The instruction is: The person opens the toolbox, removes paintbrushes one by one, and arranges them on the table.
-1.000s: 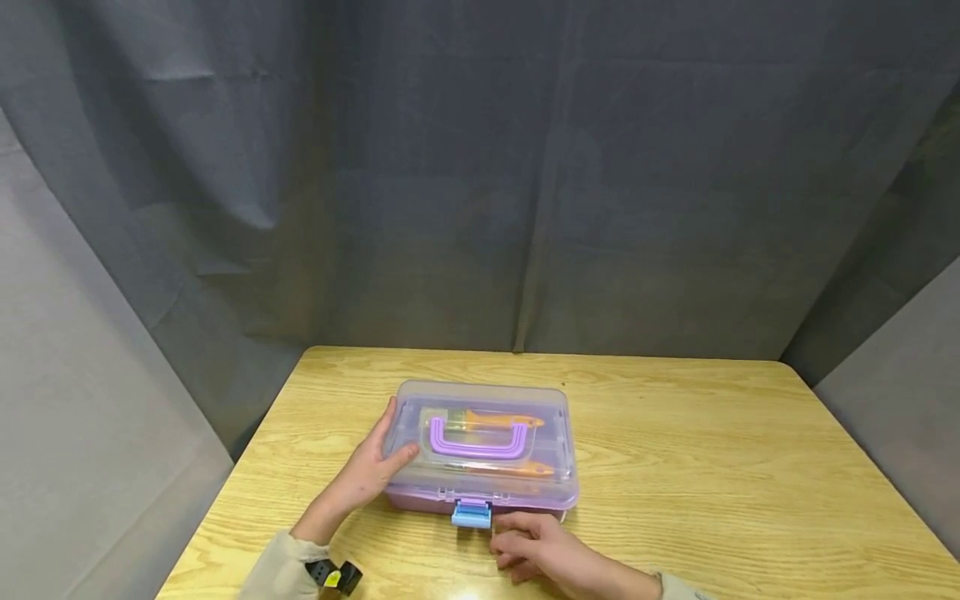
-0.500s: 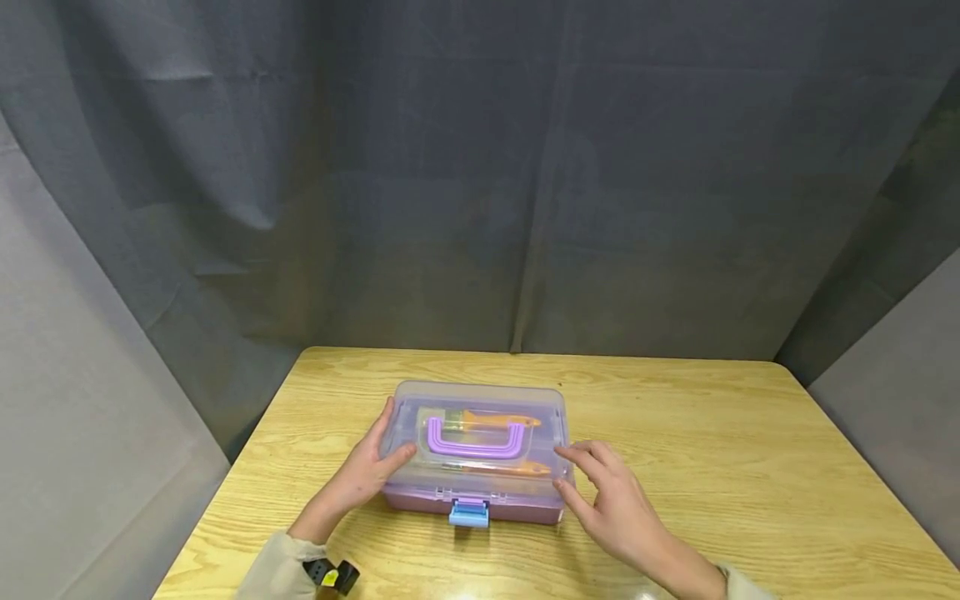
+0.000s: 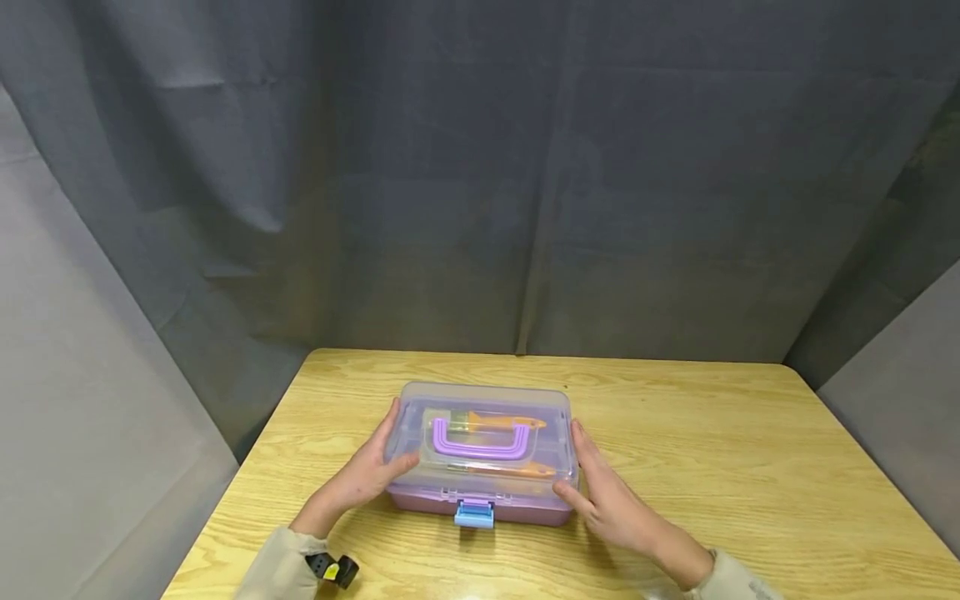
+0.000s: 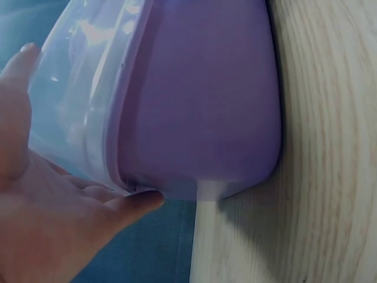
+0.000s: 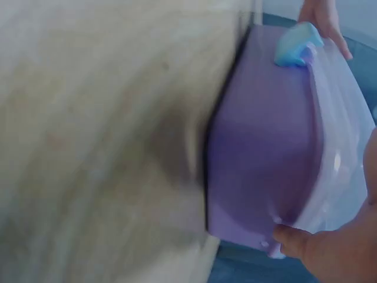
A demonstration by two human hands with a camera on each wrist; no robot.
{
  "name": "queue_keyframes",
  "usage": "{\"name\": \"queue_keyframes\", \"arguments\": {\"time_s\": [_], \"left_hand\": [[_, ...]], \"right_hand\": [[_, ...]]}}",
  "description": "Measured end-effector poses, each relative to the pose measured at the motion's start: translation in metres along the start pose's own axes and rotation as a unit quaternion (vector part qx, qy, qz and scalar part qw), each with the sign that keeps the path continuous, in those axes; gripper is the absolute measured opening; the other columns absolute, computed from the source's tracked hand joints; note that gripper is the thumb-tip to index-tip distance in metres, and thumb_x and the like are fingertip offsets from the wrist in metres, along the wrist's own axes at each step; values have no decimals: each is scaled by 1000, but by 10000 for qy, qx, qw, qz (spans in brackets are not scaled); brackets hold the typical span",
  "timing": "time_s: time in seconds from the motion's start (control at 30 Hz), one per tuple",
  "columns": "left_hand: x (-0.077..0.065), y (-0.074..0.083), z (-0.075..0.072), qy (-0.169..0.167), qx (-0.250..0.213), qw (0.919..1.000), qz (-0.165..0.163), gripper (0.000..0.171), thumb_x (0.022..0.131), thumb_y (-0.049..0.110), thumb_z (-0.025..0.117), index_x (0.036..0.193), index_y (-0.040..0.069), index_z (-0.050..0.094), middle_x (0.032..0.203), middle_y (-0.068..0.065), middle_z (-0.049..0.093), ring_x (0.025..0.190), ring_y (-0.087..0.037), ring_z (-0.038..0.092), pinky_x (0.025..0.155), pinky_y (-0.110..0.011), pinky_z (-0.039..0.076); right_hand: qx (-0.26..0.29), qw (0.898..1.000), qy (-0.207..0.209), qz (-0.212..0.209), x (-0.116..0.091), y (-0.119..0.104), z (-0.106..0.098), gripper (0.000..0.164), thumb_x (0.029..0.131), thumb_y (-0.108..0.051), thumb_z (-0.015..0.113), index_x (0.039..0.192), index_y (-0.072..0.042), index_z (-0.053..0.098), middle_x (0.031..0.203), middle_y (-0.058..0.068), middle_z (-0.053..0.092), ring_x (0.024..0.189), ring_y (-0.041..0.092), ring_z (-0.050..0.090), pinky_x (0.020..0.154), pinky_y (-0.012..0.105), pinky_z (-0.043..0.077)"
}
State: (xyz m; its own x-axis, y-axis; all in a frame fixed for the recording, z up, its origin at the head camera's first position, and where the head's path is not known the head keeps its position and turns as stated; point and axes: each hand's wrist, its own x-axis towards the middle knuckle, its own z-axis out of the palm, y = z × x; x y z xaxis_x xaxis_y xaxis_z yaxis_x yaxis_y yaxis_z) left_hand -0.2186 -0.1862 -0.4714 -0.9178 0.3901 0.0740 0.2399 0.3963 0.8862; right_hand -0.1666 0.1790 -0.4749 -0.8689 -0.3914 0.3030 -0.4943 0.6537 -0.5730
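Your left hand (image 3: 367, 471) is grasping the purple box (image 3: 480, 483) at its left side, thumb over the clear lid. Your right hand (image 3: 611, 504) has a matching grip on the right side, thumb at the lid's front corner. The box rests flat on the tabletop (image 3: 720, 467), between both hands. The lid is down; the blue latch (image 3: 474, 514) juts out at the front. Noted on top: a purple handle (image 3: 480, 452). Visible through the lid: an orange-handled brush (image 3: 506, 421).
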Motion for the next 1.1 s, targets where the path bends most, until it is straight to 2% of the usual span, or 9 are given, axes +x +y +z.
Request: {"name": "queue_keyframes", "arguments": {"time_s": [0.1, 0.17, 0.33, 0.4, 0.53, 0.63, 0.8, 0.9, 1.1], "left_hand": [[-1, -3, -1, -37, -94, 9999, 20, 96, 90, 23, 65, 152, 10, -7, 157, -16, -3, 141, -37, 5, 111, -53, 9], [-1, -4, -1, -74, -145, 9998, 64, 99, 88, 23, 67, 152, 11, -8, 157, -17, -4, 140, -39, 7, 111, -53, 10], [-4, -4, -3, -166, -331, 9993, 28, 113, 79, 21, 76, 152, 16, -10, 156, -17, -5, 139, -41, 9, 110, -54, 12], [-6, -5, -2, -125, -372, 9992, -25, 116, 77, 20, 78, 152, 18, -10, 157, -17, -5, 140, -41, 8, 110, -55, 11], [-8, -4, 1, 81, -275, 9996, -14, 114, 77, 21, 79, 153, 16, -6, 157, -17, -1, 140, -40, 8, 109, -56, 11], [-8, -1, 4, 318, -84, 9995, 27, 110, 78, 25, 77, 153, 13, -3, 157, -17, 3, 139, -41, 11, 108, -58, 12], [-6, 8, 6, 545, 43, 9985, -61, 107, 81, 32, 75, 152, 9, -1, 156, -17, 5, 140, -40, 11, 109, -58, 13], [-6, 10, 6, 576, 11, 9982, -136, 106, 81, 33, 74, 152, 8, 0, 156, -18, 6, 139, -40, 12, 108, -58, 14], [-6, 12, 8, 612, 60, 9979, -192, 104, 82, 32, 73, 152, 7, 1, 156, -19, 7, 139, -40, 13, 108, -59, 14]], "right_hand": [[153, 9998, -111, 78, 0, 2, 4, 82, 98, -33, 52, 149, 5, 0, 155, 23, 1, 140, 38, 10, 110, 28, 5], [207, 9997, -66, 114, 1, 2, 6, 82, 98, -33, 51, 149, 4, -1, 155, 22, 1, 140, 38, 10, 109, 23, 2], [173, 9997, 137, 77, 0, 1, 8, 82, 96, -31, 54, 150, 2, 2, 155, 23, 5, 139, 39, 14, 111, 37, 10], [144, 9996, 230, 41, -1, 0, 9, 82, 96, -29, 56, 150, 2, 4, 154, 23, 7, 139, 39, 17, 111, 39, 12], [-17, 9992, 395, 21, -3, -3, 8, 80, 95, -27, 57, 150, 2, 8, 153, 24, 12, 137, 39, 21, 110, 36, 13], [-217, 9988, 440, -75, -2, -5, 3, 79, 94, -28, 60, 149, 5, 13, 152, 25, 16, 135, 40, 26, 109, 41, 19], [-301, 9989, 159, -317, 1, -5, -8, 98, 79, -36, 75, 150, -1, 18, 151, 27, 17, 132, 44, 29, 101, 53, 31], [-347, 9983, -16, -473, 1, -4, -13, 104, 71, -29, 83, 151, -7, 20, 151, 28, 14, 128, 47, 35, 95, 53, 40], [-563, 9924, -50, -1095, 1, 0, -20, 100, 68, -13, 85, 149, -6, 26, 154, 24, 12, 119, 44, 47, 86, 43, 50]]}}
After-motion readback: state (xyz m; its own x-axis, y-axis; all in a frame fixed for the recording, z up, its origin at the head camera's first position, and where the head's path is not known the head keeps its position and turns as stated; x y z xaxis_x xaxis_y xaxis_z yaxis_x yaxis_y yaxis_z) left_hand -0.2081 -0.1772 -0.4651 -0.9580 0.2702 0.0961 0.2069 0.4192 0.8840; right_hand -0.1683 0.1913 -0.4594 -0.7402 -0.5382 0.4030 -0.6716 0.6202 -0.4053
